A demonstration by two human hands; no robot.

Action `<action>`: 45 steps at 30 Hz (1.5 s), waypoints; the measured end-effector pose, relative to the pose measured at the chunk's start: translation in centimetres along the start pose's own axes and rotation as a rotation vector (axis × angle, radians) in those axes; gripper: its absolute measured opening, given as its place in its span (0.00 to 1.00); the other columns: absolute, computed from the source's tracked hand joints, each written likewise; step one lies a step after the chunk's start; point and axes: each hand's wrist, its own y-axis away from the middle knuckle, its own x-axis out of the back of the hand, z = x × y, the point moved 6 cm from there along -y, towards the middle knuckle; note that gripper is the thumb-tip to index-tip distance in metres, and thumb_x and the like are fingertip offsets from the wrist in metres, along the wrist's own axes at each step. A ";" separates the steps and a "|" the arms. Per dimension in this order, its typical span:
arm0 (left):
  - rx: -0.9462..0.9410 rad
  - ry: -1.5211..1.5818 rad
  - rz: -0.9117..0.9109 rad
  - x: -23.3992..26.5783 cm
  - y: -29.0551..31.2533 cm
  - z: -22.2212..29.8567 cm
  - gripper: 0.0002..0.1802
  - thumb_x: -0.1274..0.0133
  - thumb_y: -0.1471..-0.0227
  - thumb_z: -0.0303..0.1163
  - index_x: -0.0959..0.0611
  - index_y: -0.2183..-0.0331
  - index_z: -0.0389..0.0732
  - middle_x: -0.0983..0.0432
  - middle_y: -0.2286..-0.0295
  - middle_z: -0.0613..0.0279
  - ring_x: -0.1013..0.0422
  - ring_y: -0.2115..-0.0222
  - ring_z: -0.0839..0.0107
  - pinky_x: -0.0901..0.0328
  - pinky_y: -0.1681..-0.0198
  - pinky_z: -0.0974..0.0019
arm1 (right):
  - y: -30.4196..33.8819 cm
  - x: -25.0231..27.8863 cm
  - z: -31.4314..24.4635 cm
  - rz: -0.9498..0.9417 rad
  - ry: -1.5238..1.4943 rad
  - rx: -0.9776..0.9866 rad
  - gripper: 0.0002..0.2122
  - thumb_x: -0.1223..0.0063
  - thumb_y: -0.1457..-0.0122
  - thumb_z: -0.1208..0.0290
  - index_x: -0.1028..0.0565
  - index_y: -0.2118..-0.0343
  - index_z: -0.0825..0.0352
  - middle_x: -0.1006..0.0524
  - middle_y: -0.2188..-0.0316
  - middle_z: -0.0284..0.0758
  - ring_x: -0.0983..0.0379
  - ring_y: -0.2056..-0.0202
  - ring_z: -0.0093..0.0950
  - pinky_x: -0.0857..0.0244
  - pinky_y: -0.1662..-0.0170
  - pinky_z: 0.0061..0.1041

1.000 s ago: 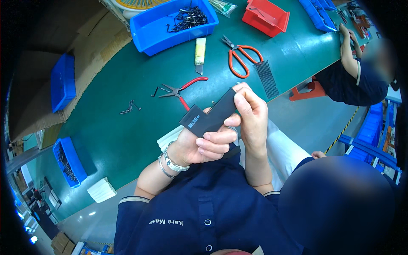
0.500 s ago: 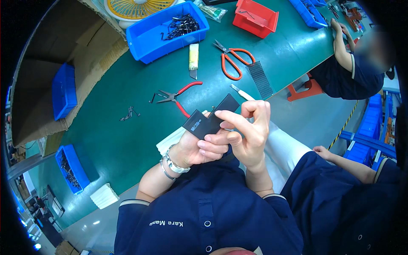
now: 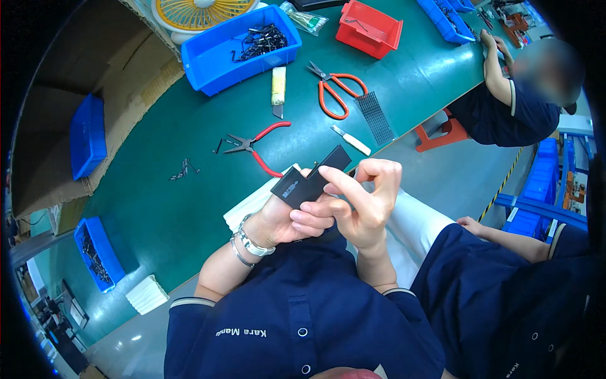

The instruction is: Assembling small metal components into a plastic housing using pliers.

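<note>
A flat black piece with a notch in one edge and pale print (image 3: 305, 189) is held up over the near edge of the table. My left hand (image 3: 278, 221), with a bracelet and a bangle on its wrist, grips it from below, its fingers closed around the lower part. On the notched side, my right hand (image 3: 366, 199) presses its index fingertip against the piece, close to a tiny brass-coloured bit at the notch. Its other fingers are curled against the piece's edge. Red-handled pliers (image 3: 252, 146) lie open just beyond the hands.
On the green table (image 3: 158, 221) lie orange-handled scissors (image 3: 334, 91), a black grid strip (image 3: 375, 118), a white-handled knife (image 3: 351, 139) and a yellow-handled cutter (image 3: 278, 91). Blue bins (image 3: 208, 76) and a red bin (image 3: 369, 35) stand around. One person (image 3: 492, 271) sits close at right.
The whole view has shifted slightly, moving the table items left. The white-handled knife now shows fully beside my right hand. Both hands keep nearly the same hold on the black piece.
</note>
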 end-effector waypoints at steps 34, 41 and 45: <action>-0.841 -1.307 0.593 -1.0 1.2 3.2 0.19 0.60 0.42 0.30 0.42 0.51 0.37 0.33 0.61 0.61 0.36 0.70 0.81 0.39 0.72 0.77 | 6.0 -3.8 4.5 -0.034 -0.823 -0.782 0.08 0.56 0.41 0.76 0.29 0.63 0.76 0.28 0.71 0.30 0.35 0.70 0.16 0.40 0.67 0.15; -1.081 -1.241 0.487 -1.5 1.9 4.4 0.14 0.60 0.41 0.28 0.38 0.53 0.40 0.37 0.64 0.64 0.35 0.67 0.79 0.40 0.68 0.76 | 5.1 -2.4 7.7 0.263 -1.040 -0.898 0.09 0.60 0.38 0.72 0.31 0.73 0.68 0.36 0.80 0.25 0.43 0.78 0.15 0.48 0.72 0.16; -1.186 -1.146 0.413 -2.0 2.6 4.6 0.13 0.60 0.42 0.27 0.37 0.54 0.39 0.37 0.65 0.63 0.36 0.69 0.78 0.40 0.68 0.75 | 4.6 0.0 9.1 0.434 -1.001 -0.849 0.09 0.61 0.37 0.69 0.33 0.73 0.66 0.37 0.81 0.25 0.44 0.78 0.15 0.48 0.74 0.17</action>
